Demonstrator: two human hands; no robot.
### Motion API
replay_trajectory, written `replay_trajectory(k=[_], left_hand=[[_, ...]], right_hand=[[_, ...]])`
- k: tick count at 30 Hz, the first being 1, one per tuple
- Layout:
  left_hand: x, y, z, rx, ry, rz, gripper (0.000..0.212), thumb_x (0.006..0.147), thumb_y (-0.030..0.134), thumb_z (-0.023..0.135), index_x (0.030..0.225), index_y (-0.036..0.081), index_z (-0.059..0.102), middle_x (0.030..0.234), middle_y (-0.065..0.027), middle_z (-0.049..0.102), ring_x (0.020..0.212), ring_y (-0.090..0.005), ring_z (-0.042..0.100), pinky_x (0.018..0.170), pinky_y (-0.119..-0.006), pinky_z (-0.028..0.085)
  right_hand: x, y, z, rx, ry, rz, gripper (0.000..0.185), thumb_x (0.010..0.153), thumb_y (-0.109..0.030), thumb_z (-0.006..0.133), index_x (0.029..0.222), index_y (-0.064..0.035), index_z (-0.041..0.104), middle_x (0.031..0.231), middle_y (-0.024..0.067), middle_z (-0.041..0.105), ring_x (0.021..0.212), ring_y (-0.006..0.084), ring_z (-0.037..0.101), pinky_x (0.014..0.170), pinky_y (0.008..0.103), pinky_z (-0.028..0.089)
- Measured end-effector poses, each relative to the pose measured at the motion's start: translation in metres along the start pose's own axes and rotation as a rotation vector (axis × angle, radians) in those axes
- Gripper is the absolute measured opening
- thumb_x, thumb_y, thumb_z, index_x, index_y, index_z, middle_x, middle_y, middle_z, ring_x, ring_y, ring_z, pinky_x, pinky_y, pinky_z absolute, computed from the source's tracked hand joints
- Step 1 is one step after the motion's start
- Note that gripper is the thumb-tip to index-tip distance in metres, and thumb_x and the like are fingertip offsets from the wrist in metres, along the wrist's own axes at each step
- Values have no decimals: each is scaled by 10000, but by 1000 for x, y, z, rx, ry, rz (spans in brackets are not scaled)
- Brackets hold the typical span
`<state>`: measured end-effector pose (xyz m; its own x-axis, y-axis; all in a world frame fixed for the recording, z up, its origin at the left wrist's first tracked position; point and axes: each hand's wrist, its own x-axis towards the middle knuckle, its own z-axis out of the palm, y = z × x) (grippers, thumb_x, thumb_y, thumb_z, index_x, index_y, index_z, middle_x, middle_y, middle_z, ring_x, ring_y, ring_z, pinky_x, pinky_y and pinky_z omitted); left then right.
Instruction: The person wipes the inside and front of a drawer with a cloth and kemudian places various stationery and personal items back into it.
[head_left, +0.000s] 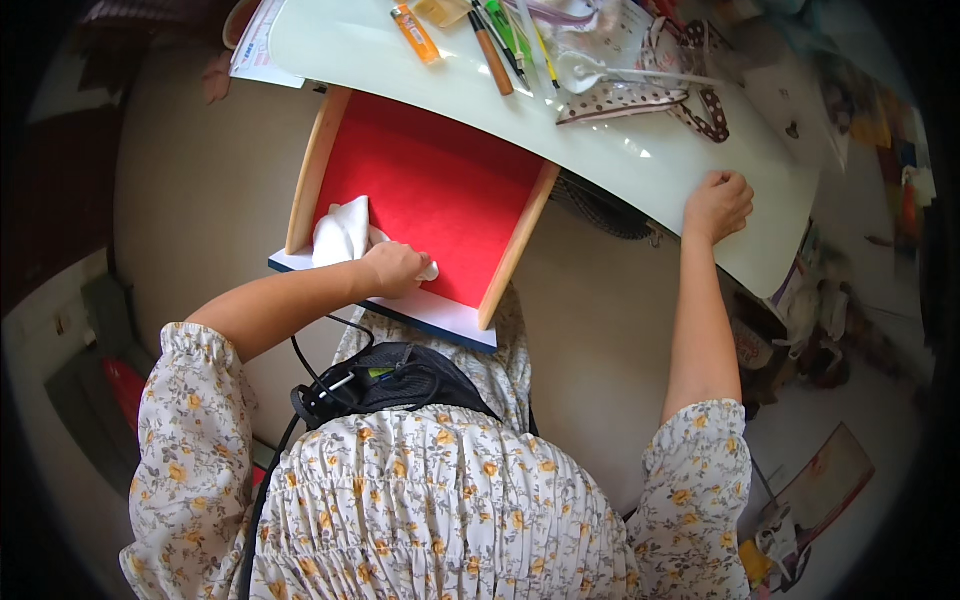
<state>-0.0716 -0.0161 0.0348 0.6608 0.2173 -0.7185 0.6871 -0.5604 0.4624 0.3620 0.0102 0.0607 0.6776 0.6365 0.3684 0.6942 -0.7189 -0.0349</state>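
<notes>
A wooden drawer (517, 247) with a red bottom stands pulled out from under the pale glossy desk top (626, 187). Near its front left corner my left hand (396, 270) grips a white cloth (342, 232). Part of the cloth bunches up behind the hand against the drawer's left side, and a small end pokes out past the fingers. My right hand (718, 206) rests on the desk near its front edge, fingers curled in, with nothing seen in it.
On the desk lie an orange lighter (415, 34), a brown pen (491, 54), several other pens, a white plastic spoon (585, 73) and a polka-dot ribbon (637, 105). Papers (264, 52) stick out at the left edge. A black waist bag (397, 379) with cables sits at my waist.
</notes>
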Motion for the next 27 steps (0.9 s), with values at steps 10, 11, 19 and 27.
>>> replay_trajectory(k=[10, 11, 19, 27], left_hand=[[44, 60, 21, -541, 80, -78, 253, 840, 256, 515, 931, 21, 536, 833, -202, 624, 783, -347, 622, 709, -450, 461], [54, 64, 38, -614, 77, -80, 226, 852, 245, 491, 910, 33, 540, 855, -176, 625, 790, -310, 617, 706, -441, 446], [78, 56, 78, -346, -107, 50, 255, 824, 167, 485, 1007, -9, 502, 879, -203, 608, 843, -341, 592, 777, -430, 424], [64, 43, 13, -1328, -416, -175, 187, 804, 75, 463, 893, -21, 597, 892, -120, 613, 773, -221, 596, 685, -339, 473]], right_hand=[[0, 2, 1, -15, 2, -3, 151, 815, -254, 519, 872, -117, 547, 1018, 64, 536, 978, 294, 491, 826, 454, 384], [-1, 4, 2, -13, 27, -11, 151, 814, -253, 519, 871, -116, 547, 1016, 66, 536, 975, 294, 492, 825, 455, 384], [-1, -1, 0, 13, 44, -26, 147, 818, -244, 518, 866, -107, 541, 1012, 70, 535, 973, 297, 491, 827, 458, 383], [0, -6, -3, 32, 26, -44, 153, 825, -245, 517, 887, -110, 552, 1016, 80, 551, 977, 308, 502, 818, 464, 394]])
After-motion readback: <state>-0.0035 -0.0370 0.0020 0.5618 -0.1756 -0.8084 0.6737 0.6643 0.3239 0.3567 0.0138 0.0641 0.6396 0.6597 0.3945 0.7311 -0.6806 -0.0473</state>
